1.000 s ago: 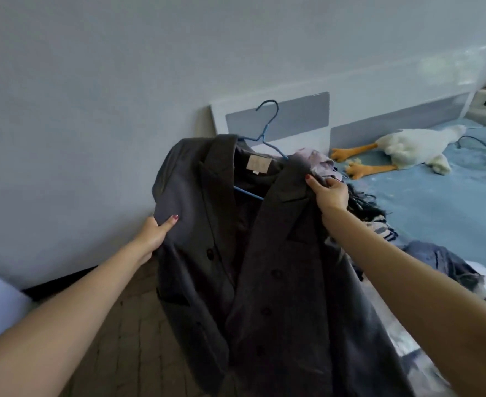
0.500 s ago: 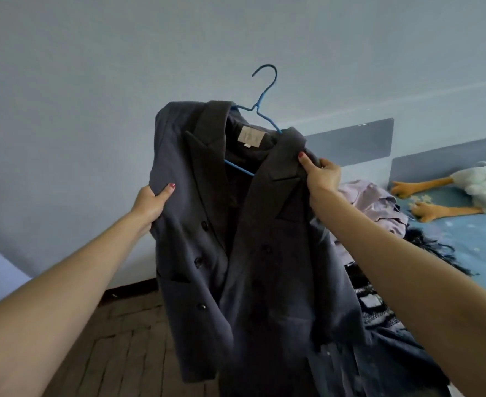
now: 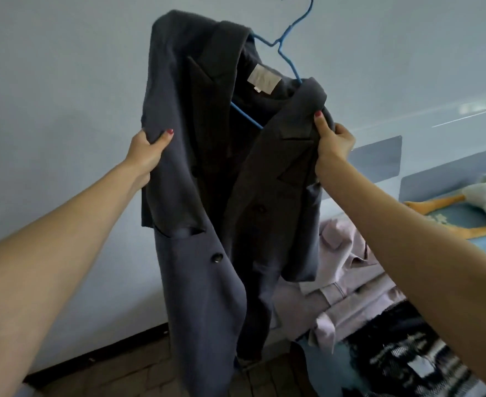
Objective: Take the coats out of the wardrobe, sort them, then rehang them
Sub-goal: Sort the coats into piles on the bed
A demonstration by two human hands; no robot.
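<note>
- Head view: a dark grey coat (image 3: 207, 173) is held up in front of a pale wall (image 3: 64, 67), both arms stretched out toward it.
- The coat sits on a blue hanger (image 3: 289, 50); the hook rises above the collar and runs out of the top of the frame, and one blue bar shows inside the open neck.
- The hanger is tilted, its right side lower than the left.
- A pale label (image 3: 263, 79) is sewn inside the back of the neck.
- The left hand (image 3: 147, 151) has its grip closed on the coat's left edge below the shoulder, thumb on the front of the cloth, the fingers behind.
- The right hand (image 3: 335, 144) has its grip closed on the right lapel near the collar, thumb pressed on the front.
- The front hangs open; a dark button (image 3: 216, 258) shows on the left panel, low down.
- The hem hangs above a dark brick-patterned floor (image 3: 138, 373).
- Behind and right of the coat, a pile of lilac clothing (image 3: 347, 282) lies on a bed (image 3: 462, 222) with a blue sheet.
- A black-and-white patterned garment (image 3: 402, 353) lies just beside the lilac pile, nearer the camera.
- A white plush goose (image 3: 485, 196) with orange feet lies farther back on the bed, well apart from the coat.
</note>
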